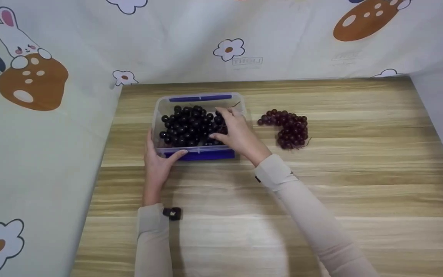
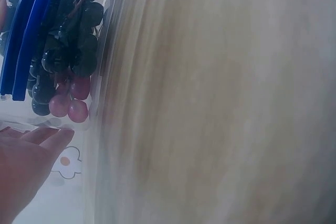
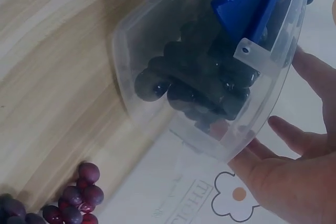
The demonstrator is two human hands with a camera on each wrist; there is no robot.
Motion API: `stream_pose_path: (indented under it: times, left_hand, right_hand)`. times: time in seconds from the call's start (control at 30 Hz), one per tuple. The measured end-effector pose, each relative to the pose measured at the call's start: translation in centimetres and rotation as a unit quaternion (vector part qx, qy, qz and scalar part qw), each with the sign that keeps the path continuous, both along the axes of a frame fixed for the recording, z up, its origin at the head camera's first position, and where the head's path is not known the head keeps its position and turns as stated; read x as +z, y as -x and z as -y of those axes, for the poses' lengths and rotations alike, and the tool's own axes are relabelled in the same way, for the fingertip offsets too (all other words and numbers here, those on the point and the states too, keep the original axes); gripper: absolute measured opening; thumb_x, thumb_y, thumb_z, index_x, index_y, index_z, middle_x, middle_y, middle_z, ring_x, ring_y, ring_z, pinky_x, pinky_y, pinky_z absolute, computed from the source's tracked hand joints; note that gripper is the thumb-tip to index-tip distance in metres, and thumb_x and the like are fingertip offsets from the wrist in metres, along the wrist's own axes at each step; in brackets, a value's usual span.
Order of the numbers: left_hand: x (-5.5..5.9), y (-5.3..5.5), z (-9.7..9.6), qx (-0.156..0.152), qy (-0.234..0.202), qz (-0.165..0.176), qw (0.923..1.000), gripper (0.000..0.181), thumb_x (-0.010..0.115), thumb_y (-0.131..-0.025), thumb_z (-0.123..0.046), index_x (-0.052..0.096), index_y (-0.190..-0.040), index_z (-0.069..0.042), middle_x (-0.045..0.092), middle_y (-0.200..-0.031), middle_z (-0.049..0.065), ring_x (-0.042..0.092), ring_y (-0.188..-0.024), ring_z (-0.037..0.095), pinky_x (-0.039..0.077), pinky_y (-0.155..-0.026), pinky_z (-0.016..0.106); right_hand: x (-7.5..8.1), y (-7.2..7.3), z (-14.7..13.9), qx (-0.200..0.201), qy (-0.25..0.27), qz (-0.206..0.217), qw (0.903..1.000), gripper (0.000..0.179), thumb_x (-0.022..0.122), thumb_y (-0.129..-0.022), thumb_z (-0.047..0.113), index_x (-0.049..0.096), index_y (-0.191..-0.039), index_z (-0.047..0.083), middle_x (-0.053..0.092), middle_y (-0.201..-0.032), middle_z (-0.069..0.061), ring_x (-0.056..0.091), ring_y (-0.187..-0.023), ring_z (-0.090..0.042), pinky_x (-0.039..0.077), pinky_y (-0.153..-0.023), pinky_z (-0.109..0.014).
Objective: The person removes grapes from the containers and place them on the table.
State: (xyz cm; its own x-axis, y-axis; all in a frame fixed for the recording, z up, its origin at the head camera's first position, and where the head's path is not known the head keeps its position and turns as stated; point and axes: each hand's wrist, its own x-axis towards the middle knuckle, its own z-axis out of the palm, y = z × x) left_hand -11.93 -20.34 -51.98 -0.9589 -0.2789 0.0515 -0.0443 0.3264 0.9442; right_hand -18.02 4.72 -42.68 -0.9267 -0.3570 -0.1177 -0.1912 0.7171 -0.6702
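A clear plastic food container (image 1: 161,105) with blue clips holds bunches of black grapes (image 1: 187,125). At its near left corner, my left hand (image 1: 157,163) grips it, thumb along the front rim and fingers against the left side. My right hand (image 1: 237,132) reaches over the right rim with thumb and fingers spread around grapes at that end, touching them. Its fingertips are partly hidden among the grapes. Some red grapes (image 2: 69,103) show through the container wall in the left wrist view. A thin stem (image 1: 237,104) pokes up behind my right hand.
Right of the container, a bunch of dark red grapes (image 1: 292,130) lies on the wood-grain table (image 1: 221,200). A patterned cloth (image 1: 283,42) with flowers and cartoon prints hangs behind and along the sides. A small black device (image 1: 173,213) is on my left wrist.
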Motion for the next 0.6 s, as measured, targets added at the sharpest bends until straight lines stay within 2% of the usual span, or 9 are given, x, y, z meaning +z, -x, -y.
stream_pose_path:
  times: [0.17, 0.4, 0.6]
  left_hand:
    - [0.0, 0.1, 0.0, 0.000, 0.004, -0.001, 1.0000, 0.121, 0.096, -0.078, -0.020, 0.017, -0.169, -0.006, 0.021, -0.174, 0.019, 0.019, -0.161, 0.034, 0.017, -0.133, 0.043]
    - [0.0, 0.0, 0.1, -0.004, -0.002, 0.001, 1.0000, 0.121, 0.096, -0.079, -0.022, 0.016, -0.169, -0.006, 0.021, -0.174, 0.018, 0.020, -0.161, 0.032, 0.019, -0.132, 0.043]
    - [0.2, 0.0, 0.1, -0.004, 0.006, 0.011, 0.9999, 0.122, 0.096, -0.079, -0.024, 0.015, -0.169, -0.006, 0.015, -0.175, 0.018, 0.013, -0.162, 0.031, 0.013, -0.133, 0.043]
  right_hand:
    - [-0.3, 0.4, 0.7, 0.000, -0.038, 0.008, 0.9992, 0.085, 0.079, -0.096, 0.036, 0.035, -0.165, 0.013, 0.030, -0.169, -0.022, 0.038, -0.150, -0.044, 0.039, -0.123, -0.055]
    - [-0.8, 1.1, 1.3, 0.004, -0.051, 0.005, 0.9987, 0.092, 0.086, -0.090, 0.036, 0.038, -0.164, 0.010, 0.032, -0.166, -0.024, 0.040, -0.147, -0.047, 0.038, -0.123, -0.053]
    - [-1.0, 1.5, 1.7, 0.007, -0.063, 0.022, 0.9978, 0.097, 0.088, -0.088, 0.039, 0.036, -0.165, 0.011, 0.028, -0.168, -0.027, 0.038, -0.147, -0.051, 0.036, -0.124, -0.056]
